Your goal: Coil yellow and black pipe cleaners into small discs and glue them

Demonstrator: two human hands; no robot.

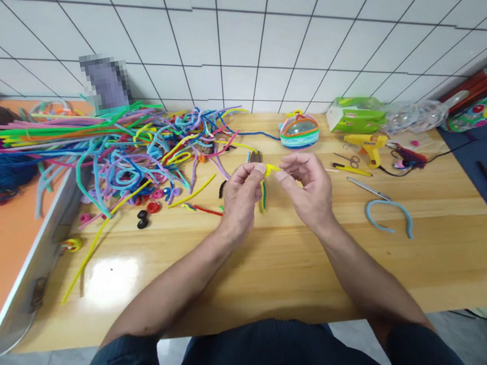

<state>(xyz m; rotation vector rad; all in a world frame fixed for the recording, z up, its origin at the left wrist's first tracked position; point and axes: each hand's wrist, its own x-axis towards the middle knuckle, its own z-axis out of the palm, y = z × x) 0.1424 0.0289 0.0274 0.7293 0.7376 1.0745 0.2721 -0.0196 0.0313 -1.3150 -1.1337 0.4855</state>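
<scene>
Between my two hands, over the middle of the wooden table, is a small yellow pipe cleaner piece [271, 168]. My left hand [244, 198] pinches its left end between thumb and finger. At its right end, my right hand [308, 190] has thumb and forefinger closed on the piece, the other fingers curled. Just below and behind the fingers lies a green and yellow strip [264, 196], partly hidden by my left hand. A round striped object [299, 131] in rainbow colours stands behind my right hand.
Many coloured pipe cleaners [127, 158] pile up at the back left. On the right lie a yellow glue gun [369, 148], scissors [350, 158], a yellow cutter [352, 170] and a bent blue pipe cleaner [399, 206]. A long yellow pipe cleaner [91, 250] lies front left.
</scene>
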